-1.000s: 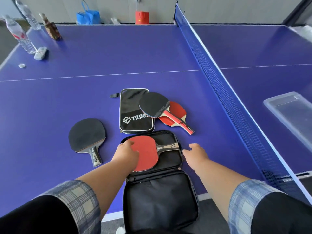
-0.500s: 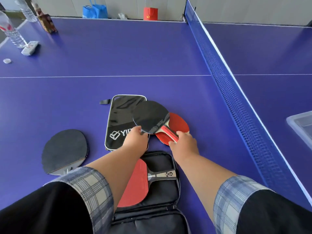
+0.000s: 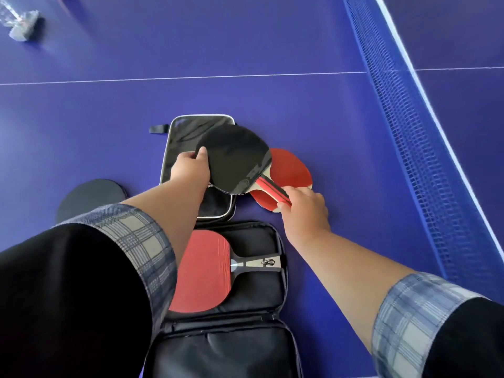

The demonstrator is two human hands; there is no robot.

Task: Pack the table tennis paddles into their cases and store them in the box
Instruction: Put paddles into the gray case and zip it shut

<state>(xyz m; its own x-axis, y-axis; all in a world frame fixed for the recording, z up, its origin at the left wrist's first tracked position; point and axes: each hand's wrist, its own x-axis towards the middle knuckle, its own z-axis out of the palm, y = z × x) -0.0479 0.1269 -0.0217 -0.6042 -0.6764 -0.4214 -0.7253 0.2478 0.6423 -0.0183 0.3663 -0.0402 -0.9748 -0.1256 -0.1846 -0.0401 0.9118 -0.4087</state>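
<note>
A black-faced paddle [image 3: 236,156] with a red-striped handle is held at both ends: my left hand [image 3: 189,169] grips the left edge of its blade and my right hand [image 3: 304,207] grips its handle. It sits tilted over a flat black zip case [image 3: 185,132] and a red-faced paddle [image 3: 290,169] lying beneath it. Near me an open black case [image 3: 266,293] holds a red paddle [image 3: 203,271] with a black and silver handle. Another black paddle [image 3: 91,196] lies at the left, partly hidden by my left arm.
The blue net [image 3: 403,118] runs along the right side of the purple table [image 3: 95,118]. A plastic bottle with a small grey object [image 3: 23,28] stands at the far left. The storage box is out of view.
Both hands left the open case and reached forward to the stacked paddles. They now grip the black paddle, whose blade has lifted off the flat case. The camera has tipped down and closer.
</note>
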